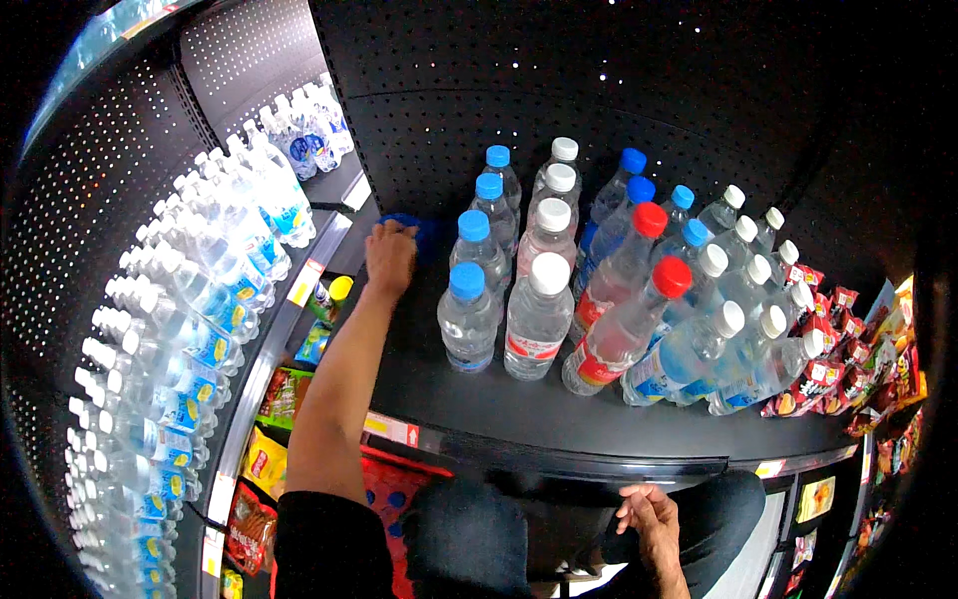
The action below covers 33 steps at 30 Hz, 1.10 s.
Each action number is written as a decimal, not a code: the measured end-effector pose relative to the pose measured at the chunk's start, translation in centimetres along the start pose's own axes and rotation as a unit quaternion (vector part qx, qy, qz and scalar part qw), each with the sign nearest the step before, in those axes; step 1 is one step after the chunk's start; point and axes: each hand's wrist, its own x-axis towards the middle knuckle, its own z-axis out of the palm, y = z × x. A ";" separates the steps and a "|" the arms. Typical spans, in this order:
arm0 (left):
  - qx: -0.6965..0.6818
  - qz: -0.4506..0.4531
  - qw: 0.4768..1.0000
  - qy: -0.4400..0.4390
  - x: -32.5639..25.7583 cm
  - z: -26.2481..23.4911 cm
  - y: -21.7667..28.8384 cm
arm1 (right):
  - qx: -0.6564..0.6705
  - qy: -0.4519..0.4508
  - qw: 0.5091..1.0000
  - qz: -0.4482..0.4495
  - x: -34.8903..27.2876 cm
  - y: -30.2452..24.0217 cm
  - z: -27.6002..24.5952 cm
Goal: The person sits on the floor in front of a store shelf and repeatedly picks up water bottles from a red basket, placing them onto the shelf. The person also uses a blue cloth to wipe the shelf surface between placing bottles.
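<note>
My left hand (pixel 391 258) reaches far out over the black shelf board (pixel 399 349), near its back left corner. Its fingers are curled over a blue cloth (pixel 429 236), partly hidden beneath them, on the shelf. To its right stand rows of clear bottles, the nearest column having light blue caps (pixel 466 282) and the one beside it white caps (pixel 551 274). Low in front of the shelf, above my bent knee, my right hand (pixel 654 527) is closed with its fingers bent together, and nothing shows in it.
Bottles with red caps (pixel 673 278) lean near the shelf front. Red snack packets (pixel 813 384) crowd the right end. On the left, a shelf holds many water bottles (pixel 210 344), with a price strip (pixel 304 283) along its edge. Below sit colourful food bags (pixel 264 464).
</note>
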 end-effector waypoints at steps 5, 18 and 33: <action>0.029 -0.083 0.996 -0.013 -1.9 -0.8 -1.9 | 0.010 -0.019 1.000 -0.016 -0.1 1.0 -0.2; -0.007 0.026 0.998 -0.048 -16.5 -9.9 2.9 | 0.025 -0.069 0.995 -0.060 -1.7 1.7 0.3; -0.843 -0.414 0.342 -0.018 -36.9 -20.0 1.2 | 0.083 -0.104 0.986 -0.101 -2.8 2.2 -1.4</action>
